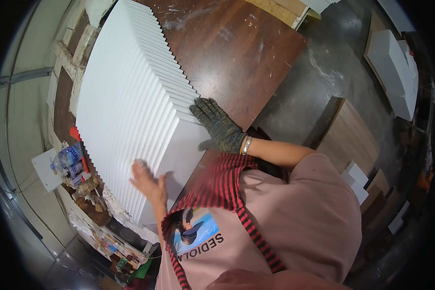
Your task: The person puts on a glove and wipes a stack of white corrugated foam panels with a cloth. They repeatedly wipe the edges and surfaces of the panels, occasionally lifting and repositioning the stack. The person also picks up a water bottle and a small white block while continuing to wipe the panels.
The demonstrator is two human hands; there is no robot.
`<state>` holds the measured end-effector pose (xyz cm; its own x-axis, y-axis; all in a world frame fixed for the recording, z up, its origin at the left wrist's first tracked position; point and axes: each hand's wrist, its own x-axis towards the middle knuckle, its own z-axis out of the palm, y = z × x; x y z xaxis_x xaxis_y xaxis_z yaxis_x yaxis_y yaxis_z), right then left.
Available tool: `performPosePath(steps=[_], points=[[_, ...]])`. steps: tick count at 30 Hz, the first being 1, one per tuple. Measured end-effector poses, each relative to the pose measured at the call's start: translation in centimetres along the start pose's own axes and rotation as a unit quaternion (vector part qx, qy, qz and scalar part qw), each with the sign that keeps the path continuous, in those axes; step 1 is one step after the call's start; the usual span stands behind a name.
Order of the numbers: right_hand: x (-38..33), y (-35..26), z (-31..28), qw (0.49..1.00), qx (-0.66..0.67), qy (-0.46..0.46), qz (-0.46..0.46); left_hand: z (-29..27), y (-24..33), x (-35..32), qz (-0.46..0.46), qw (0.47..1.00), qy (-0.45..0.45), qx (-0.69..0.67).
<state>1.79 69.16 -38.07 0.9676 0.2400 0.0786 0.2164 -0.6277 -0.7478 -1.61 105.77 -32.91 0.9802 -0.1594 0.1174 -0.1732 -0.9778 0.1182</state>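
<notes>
A long stack of thin white panels, their edges stepped like ridges, lies on a brown wooden table in front of me. My right hand, in a dark green knitted glove, rests flat against the stack's near right corner with its fingers stretched out. My left hand is bare and a little blurred. Its fingers are spread over the near left part of the ridged edges; whether it touches them I cannot tell. Neither hand holds anything. The plain near face of the stack shows between my hands.
Left of the stack are a clear plastic bottle, a red-handled tool and loose clutter. On the right, a wood-grain board and a white block-like piece stand over the grey floor. My red-and-black striped apron reaches the table edge.
</notes>
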Motion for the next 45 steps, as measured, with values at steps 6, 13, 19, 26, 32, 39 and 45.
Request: performPosePath(steps=[6,13,19,26,32,39,45], points=[[6.0,-0.3,-0.2,0.966,0.183,0.161,0.085,1.3,4.8,2.2,0.064,0.995,0.016,0.078],[7.1,0.3,0.6,0.992,0.038,0.119,0.012,1.5,3.9,1.9,0.087,0.991,0.055,0.086],[10.1,0.2,0.4,0.993,0.068,0.085,0.046,1.3,4.1,1.8,0.094,0.989,0.056,0.095],[10.6,1.9,0.0,0.982,0.048,0.182,0.031,1.0,5.0,2.3,0.128,0.984,0.086,0.09],[12.3,0.9,0.2,0.99,0.045,0.13,0.016,0.9,5.3,2.3,0.098,0.987,0.085,0.094],[17.4,4.8,-3.7,0.968,-0.017,0.247,0.03,1.4,4.8,1.9,0.073,0.991,0.076,0.087],[20.5,3.8,0.1,0.989,0.064,0.131,0.029,1.5,4.7,1.8,0.054,0.992,0.077,0.084]])
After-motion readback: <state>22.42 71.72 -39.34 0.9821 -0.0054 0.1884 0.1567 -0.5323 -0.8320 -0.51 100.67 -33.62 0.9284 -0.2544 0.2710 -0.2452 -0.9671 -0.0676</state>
